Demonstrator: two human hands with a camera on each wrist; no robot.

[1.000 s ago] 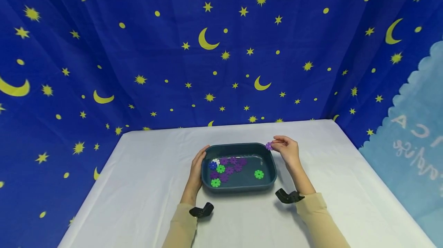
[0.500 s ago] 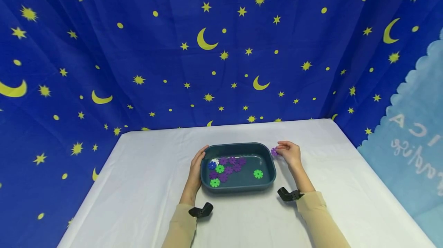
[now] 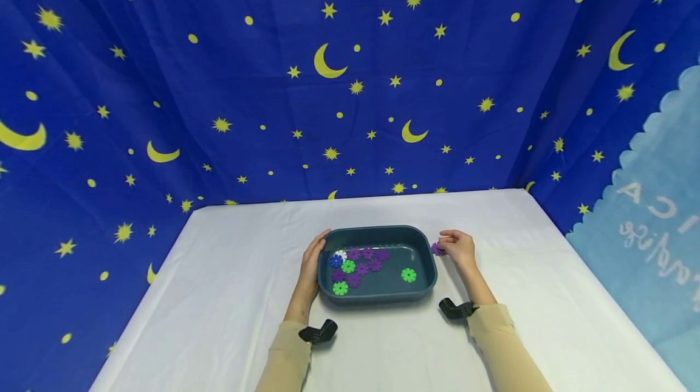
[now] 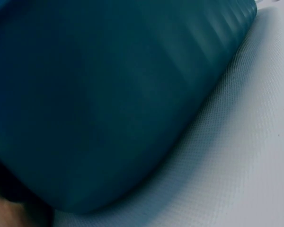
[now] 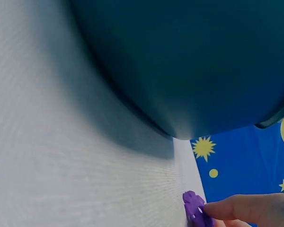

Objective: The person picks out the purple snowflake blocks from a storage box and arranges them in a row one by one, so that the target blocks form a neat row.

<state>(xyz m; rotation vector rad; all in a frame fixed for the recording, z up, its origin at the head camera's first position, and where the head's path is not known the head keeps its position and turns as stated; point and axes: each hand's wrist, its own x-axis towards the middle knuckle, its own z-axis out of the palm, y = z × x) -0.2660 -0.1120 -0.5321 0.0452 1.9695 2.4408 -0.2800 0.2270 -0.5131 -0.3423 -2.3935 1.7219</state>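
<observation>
A teal plastic tub [image 3: 377,298] with rounded corners stands on the white-covered table. In it lie several purple notched discs [image 3: 362,268], shaped like flowers, with green discs [image 3: 408,275], a blue disc [image 3: 336,261] and a white disc [image 3: 341,254]. My left hand [image 3: 309,270] rests along the tub's left outer wall, fingers fairly straight and reaching up to the rim. Just outside the right wall, my right hand [image 3: 458,250] pinches a purple disc [image 5: 196,209] between thumb and fingers, low near the tabletop.
The white tablecloth [image 3: 246,270] spreads around the tub. Behind it hangs a blue curtain [image 3: 372,106] with yellow moons and stars, and a light-blue cloth [image 3: 651,228] at the right. Each wrist wears a black camera mount [image 3: 456,309].
My right hand has moved from over the tub's far right corner, out past its right wall and down toward the table, still pinching the purple disc. The left hand has stayed in place.
</observation>
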